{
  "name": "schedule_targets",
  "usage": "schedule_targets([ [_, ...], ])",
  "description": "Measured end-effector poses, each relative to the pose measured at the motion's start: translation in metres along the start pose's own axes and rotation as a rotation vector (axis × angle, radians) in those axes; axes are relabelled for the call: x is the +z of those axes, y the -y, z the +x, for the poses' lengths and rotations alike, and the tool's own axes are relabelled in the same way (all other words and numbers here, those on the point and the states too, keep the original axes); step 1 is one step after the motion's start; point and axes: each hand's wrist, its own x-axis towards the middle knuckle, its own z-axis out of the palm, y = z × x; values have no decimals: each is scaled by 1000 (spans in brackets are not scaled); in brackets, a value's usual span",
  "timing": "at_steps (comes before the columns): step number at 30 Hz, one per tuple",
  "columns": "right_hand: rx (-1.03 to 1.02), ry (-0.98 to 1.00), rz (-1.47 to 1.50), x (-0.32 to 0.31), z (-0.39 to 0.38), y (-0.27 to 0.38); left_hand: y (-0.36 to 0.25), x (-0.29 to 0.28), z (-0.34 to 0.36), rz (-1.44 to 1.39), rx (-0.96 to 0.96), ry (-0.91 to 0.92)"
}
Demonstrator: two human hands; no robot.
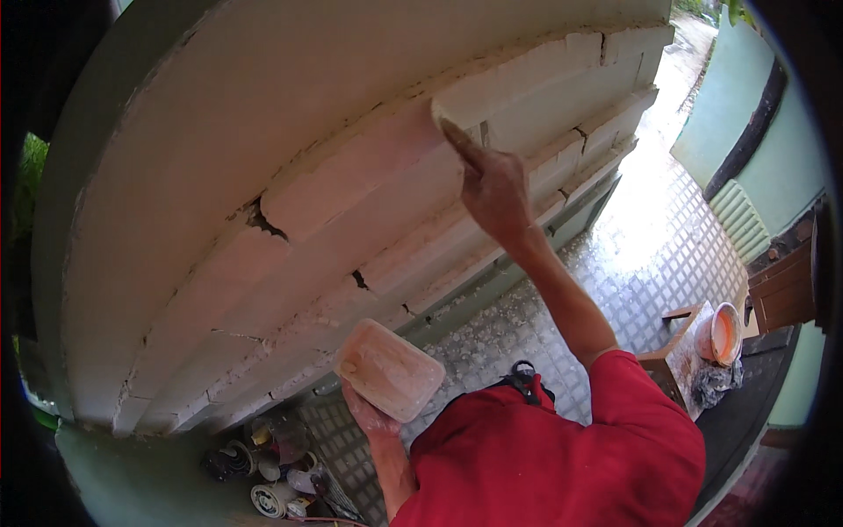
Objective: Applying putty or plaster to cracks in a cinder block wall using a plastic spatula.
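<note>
My right hand [499, 195] is raised to the wall, its fingers closed around the dark handle of a paintbrush [458, 142]. The pale tip of the brush meets a whitish moulding strip [369, 162], and its exact edge is hard to make out against it. Lower down, my left hand [372, 416] grips a rectangular plastic tub [395, 369] from below and the side. White smears cover the tub, which is tilted, and a small tan patch shows near its left end.
Stepped mouldings with dark cracks [263, 221] cross the wall. Buckets and containers [270, 499] crowd the floor at lower left. A stained bench [687, 356] at right bears an orange-lined bucket [722, 335] and a crumpled plastic bag [716, 384]. Patterned tiles [645, 237] cover the floor.
</note>
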Motion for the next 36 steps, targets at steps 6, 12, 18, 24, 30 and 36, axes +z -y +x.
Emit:
schedule_targets([
  [6, -1, 88, 11, 25, -27, 38, -9, -21, -8, -43, 15, 13],
  [12, -199, 80, 94, 27, -44, 17, -16, -36, -27, -68, 60, -5],
  [18, -595, -104, -317, 20, -14, -28, -22, -61, -40, -32, 137, -43],
  [24, -783, -255, -179, 60, -7, -80, -26, -58, -49, -29, 178, -65],
  [30, -722, -105, -218, 41, -31, -84, -37, -58, -55, -16, 200, -41],
  [36, -619, -161, -234, 21, 3, -36, -40, -65, -57, -2, 202, -51],
])
